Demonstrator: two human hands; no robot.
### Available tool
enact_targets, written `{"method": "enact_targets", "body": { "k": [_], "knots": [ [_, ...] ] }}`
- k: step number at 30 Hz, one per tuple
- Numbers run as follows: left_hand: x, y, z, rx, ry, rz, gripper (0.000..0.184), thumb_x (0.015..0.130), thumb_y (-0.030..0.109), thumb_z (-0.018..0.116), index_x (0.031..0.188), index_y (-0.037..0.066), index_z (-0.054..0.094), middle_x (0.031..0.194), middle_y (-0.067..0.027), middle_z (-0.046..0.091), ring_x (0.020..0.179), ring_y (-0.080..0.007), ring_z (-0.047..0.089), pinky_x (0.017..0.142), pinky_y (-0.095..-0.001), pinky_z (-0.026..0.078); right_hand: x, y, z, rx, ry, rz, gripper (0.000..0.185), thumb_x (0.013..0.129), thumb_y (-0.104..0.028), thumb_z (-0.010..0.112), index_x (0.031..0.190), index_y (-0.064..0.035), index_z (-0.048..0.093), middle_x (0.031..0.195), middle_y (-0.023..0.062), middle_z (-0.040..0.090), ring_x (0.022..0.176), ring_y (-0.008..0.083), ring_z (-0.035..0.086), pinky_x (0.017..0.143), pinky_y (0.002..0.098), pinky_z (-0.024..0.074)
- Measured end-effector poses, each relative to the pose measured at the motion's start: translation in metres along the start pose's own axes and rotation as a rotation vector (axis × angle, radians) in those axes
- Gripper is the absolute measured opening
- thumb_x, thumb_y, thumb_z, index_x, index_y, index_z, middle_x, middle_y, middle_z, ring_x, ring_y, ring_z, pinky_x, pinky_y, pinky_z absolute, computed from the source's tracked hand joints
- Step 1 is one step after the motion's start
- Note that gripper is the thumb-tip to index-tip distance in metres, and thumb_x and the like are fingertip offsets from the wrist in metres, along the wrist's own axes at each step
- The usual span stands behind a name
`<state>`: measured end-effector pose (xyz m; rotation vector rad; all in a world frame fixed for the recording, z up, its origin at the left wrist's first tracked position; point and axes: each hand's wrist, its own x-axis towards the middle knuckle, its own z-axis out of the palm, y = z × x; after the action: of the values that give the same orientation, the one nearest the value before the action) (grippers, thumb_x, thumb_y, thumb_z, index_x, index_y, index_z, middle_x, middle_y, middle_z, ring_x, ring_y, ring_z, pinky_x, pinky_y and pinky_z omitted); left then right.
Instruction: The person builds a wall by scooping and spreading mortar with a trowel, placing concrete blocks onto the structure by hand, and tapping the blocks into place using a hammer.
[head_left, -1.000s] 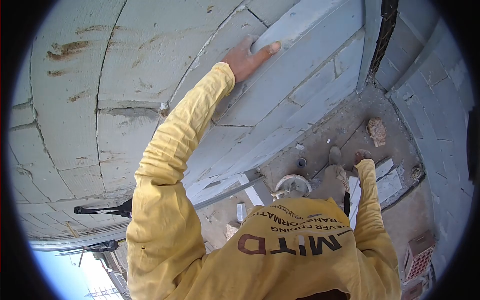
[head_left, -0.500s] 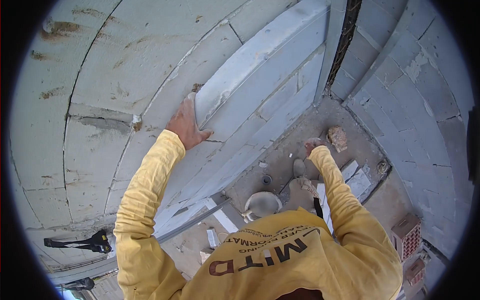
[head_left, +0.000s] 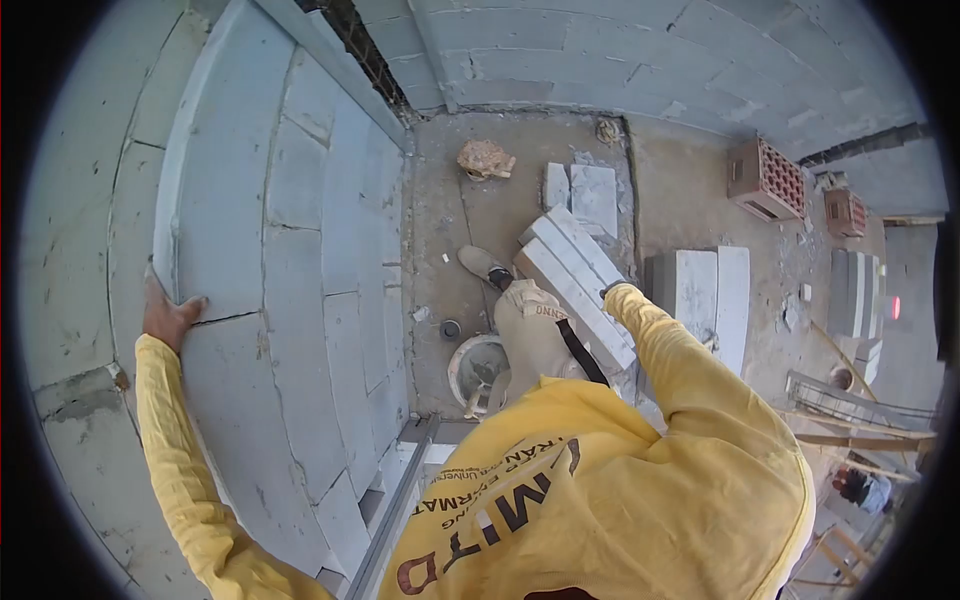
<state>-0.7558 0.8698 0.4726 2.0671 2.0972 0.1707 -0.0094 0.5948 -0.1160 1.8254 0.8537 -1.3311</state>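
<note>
Spreads the left hand [head_left: 172,310] at the left of the frame, with the thumb well apart from the fingers, against the lower corner of the pale wall block [head_left: 225,180]. Has the fingers up along the block's outer edge and the thumb beside a dark joint. Closes on nothing that shows; rests open on the block. Reaches the right hand [head_left: 609,289] down to the centre right, near the long white blocks [head_left: 575,285], mostly hidden by the yellow sleeve [head_left: 650,325]. Cannot tell how far it is open, whether it touches the blocks or whether it has hold of anything.

Has the long white blocks lying side by side at a slant across the centre, just beside the trousered leg [head_left: 535,325]. Shows flat white pieces [head_left: 594,200] above them and a thick pale block [head_left: 690,290] to their right. Has a rough brown lump [head_left: 485,158] on the floor [head_left: 440,200] at upper centre, and a round bucket [head_left: 478,368] left of the leg, with a small round cup [head_left: 451,329] just above it. Shows two red hollow bricks [head_left: 768,180] at upper right, apart from each other, and a metal bar [head_left: 395,510] slanting at bottom centre-left. Includes another person [head_left: 868,490], small and partly hidden, at lower right.
</note>
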Motion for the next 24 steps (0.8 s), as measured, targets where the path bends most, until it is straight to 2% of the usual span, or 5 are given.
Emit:
{"method": "enact_targets", "body": {
  "k": [2, 6, 10, 15, 24],
  "knots": [
    [0.015, -0.031, 0.007, -0.229, -0.107, 0.028, 0.088, 0.07, 0.014, 0.074, 0.137, -0.012, 0.024, 0.12, -0.0264, 0.051, 0.105, -0.0323, 0.055, 0.092, -0.0361, 0.046, -0.011, 0.08, 0.098, -0.129, -0.095, 0.068, 0.046, 0.09, -0.047, 0.051, 0.126, -0.0208, 0.057, 0.131, 0.004, 0.054, 0.116, 0.024, 0.053, 0.095, 0.0409, 0.0437],
    [0.064, -0.14, 0.004, -0.05, -0.176, -0.13, 0.088, 0.074, 0.017, 0.074, 0.137, -0.013, 0.02, 0.111, -0.0237, 0.056, 0.095, -0.0298, 0.058, 0.086, -0.0334, 0.048, -0.019, 0.152, 0.267, 0.486, -0.263, 0.316, 0.028, 0.091, -0.03, 0.058, 0.115, -0.0191, 0.064, 0.113, 0.0056, 0.067, 0.094, 0.026, 0.066, 0.074, 0.046, 0.0542],
    [0.039, -0.065, -0.002, -0.152, -0.278, -0.193, 0.072, 0.077, 0.014, 0.073, 0.13, -0.009, 0.029, 0.097, -0.0184, 0.06, 0.081, -0.0256, 0.06, 0.072, -0.0328, 0.052, -0.106, 0.164, 0.34, 0.198, -0.298, 0.11, 0.033, 0.092, -0.036, 0.052, 0.115, -0.0173, 0.065, 0.117, 0.0064, 0.065, 0.101, 0.0285, 0.064, 0.082, 0.0473, 0.0518],
    [0.036, -0.044, 0.022, -0.125, -0.328, -0.188, 0.073, 0.081, 0.012, 0.068, 0.135, -0.002, 0.02, 0.101, -0.0182, 0.06, 0.085, -0.0247, 0.06, 0.076, -0.0331, 0.052, -0.169, 0.158, 0.318, -0.005, -0.159, 0.059, 0.04, 0.092, -0.043, 0.047, 0.114, -0.015, 0.065, 0.12, 0.0075, 0.063, 0.107, 0.0309, 0.061, 0.089, 0.0483, 0.0495],
    [-0.003, 0.0, -0.046, 0.211, -0.246, -0.349, 0.078, 0.089, 0.009, 0.06, 0.144, 0.01, 0.004, 0.108, -0.0177, 0.061, 0.092, -0.0232, 0.062, 0.083, -0.0337, 0.053, 0.093, 0.145, 0.172, 0.411, 0.58, 0.263, 0.042, 0.09, -0.043, 0.054, 0.114, -0.0101, 0.063, 0.111, 0.0092, 0.063, 0.097, 0.0298, 0.061, 0.082, 0.046, 0.0496]
  ]
}}
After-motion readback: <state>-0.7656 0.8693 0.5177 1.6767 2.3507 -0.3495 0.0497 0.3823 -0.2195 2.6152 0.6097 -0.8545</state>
